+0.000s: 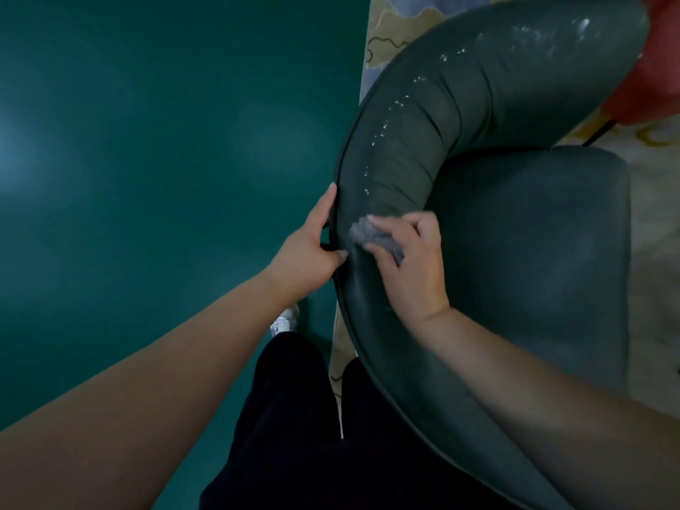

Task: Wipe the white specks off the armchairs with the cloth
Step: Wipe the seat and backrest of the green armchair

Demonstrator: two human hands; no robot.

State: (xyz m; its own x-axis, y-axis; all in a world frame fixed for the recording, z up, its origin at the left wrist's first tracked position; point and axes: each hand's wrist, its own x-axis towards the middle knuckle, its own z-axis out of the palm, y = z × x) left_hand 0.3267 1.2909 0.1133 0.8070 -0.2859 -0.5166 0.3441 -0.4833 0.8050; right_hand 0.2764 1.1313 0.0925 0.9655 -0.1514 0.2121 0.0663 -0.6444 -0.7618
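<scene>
Cloth (375, 240), grey and bunched, is pinched by the right hand (412, 263) fingers against the armchair (415, 141) backrest; white specks (390, 119) trail beyond the fingertips, rim gripped between left hand (312, 252) thumb and fingers

Smooth teal floor (147, 141) at left; patterned beige-and-blue rug (382, 27) lying on it at right; dark green armchair (533, 233) standing on the rug; white shoe (285, 322) on the teal.
</scene>
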